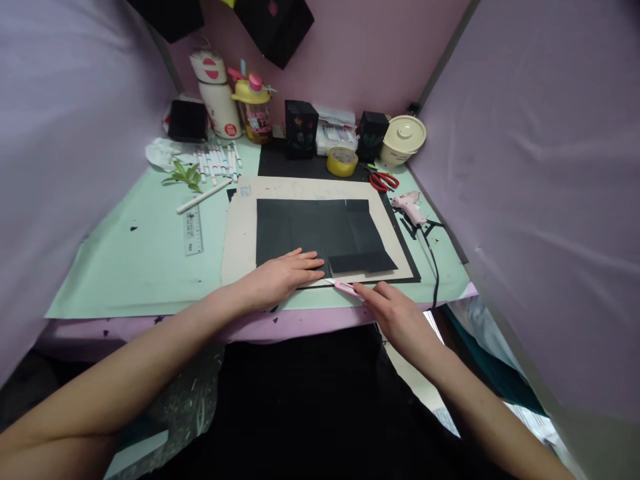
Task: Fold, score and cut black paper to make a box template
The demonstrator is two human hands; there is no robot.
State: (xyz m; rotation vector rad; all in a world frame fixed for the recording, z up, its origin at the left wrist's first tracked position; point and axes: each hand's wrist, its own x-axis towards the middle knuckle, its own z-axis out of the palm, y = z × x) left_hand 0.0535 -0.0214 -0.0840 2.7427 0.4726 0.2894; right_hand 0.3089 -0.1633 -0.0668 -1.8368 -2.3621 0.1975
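A sheet of black card [305, 230] with fold lines and a cut flap along its near right edge lies on a cream board [240, 247]. My left hand [285, 273] rests flat on the card's near left part, fingers stretched toward the right. In my right hand [393, 310] is a pink craft knife [346, 288], its blade pointing left. The blade tip is by the card's near edge, just right of my left fingertips; whether it touches the card I cannot tell.
Behind the board stand a yellow tape roll [342, 162], red scissors [383, 181] and black boxes [301, 130]. A pink glue gun [410, 208] with its cord lies right. Leftward are a ruler [193, 233], a white pen [204, 196], several markers [216, 163] and a bottle [218, 100].
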